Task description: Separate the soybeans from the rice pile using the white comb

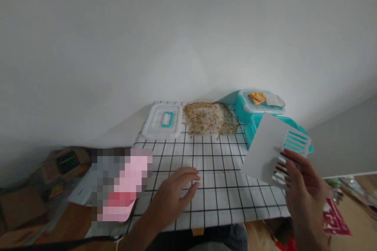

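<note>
My right hand [308, 194] grips a flat white slotted plastic scraper [262, 147] by its slotted end, fingers passing at the slots. Its broad blade is tilted in front of an open turquoise box [252, 129] and hides part of it. Near the middle of the checked cloth, my left hand [173, 190] hovers or rests with thumb and fingers apart and nothing between them; contact with the cloth cannot be made out. Against the wall lies a spread pile of yellow kernels and pale grains [206, 119]. A few loose bits [226, 170] are scattered closer to me.
A clear lid [153, 121] with a turquoise handle lies left of the pile. Behind the open box stands a lidded turquoise box [243, 110], topped by an orange cloth [257, 98] and a pale cloth [273, 100]. A blurred-out pink object [132, 176] sits by the table's left edge.
</note>
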A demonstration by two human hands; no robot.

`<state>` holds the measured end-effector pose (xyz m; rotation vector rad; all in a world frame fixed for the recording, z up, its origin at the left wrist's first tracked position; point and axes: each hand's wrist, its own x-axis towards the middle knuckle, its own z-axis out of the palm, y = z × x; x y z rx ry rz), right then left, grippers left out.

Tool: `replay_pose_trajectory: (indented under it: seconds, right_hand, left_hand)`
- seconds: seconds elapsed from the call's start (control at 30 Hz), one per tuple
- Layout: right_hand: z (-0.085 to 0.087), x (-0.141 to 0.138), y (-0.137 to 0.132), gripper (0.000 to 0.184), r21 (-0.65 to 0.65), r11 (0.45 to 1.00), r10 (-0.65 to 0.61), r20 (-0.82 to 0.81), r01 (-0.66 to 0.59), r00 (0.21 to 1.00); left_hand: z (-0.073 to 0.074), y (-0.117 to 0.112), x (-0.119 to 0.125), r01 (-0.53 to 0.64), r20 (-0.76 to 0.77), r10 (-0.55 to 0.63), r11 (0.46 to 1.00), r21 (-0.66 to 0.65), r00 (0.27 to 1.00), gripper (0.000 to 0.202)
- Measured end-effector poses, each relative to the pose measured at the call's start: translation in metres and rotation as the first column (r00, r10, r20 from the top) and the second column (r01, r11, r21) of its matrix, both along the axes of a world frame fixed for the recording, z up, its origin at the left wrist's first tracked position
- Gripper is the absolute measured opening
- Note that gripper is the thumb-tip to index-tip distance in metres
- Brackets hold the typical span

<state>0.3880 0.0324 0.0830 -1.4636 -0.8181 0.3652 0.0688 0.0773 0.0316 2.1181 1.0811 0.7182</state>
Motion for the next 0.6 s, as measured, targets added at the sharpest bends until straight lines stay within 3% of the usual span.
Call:
replay_pose_trajectory:
  seconds: [0.17, 0.33, 0.6]
  right_hand:
    - [0.002, 0.008, 0.001, 0.044, -0.040, 0.994, 0.108, 0.039, -0.106, 0.993]
    - [0.015, 0.027, 0.007, 0.043, -0.170, 0.972, 0.159, -0.019, -0.160, 0.987]
    - [0.027, 0.027, 0.016, 0.041, -0.212, 0.963, 0.155, -0.078, -0.168, 0.985]
  left_hand:
    - [-0.011, 0.027, 0.003, -0.125, -0.169, 0.162, 0.969, 0.213, 0.972, 0.021]
    - [-0.019, 0.032, 0.009, -0.134, -0.290, 0.210, 0.956, 0.262, 0.934, 0.028]
    - [-0.022, 0.029, 0.007, -0.110, -0.317, 0.214, 0.942, 0.316, 0.924, 0.030]
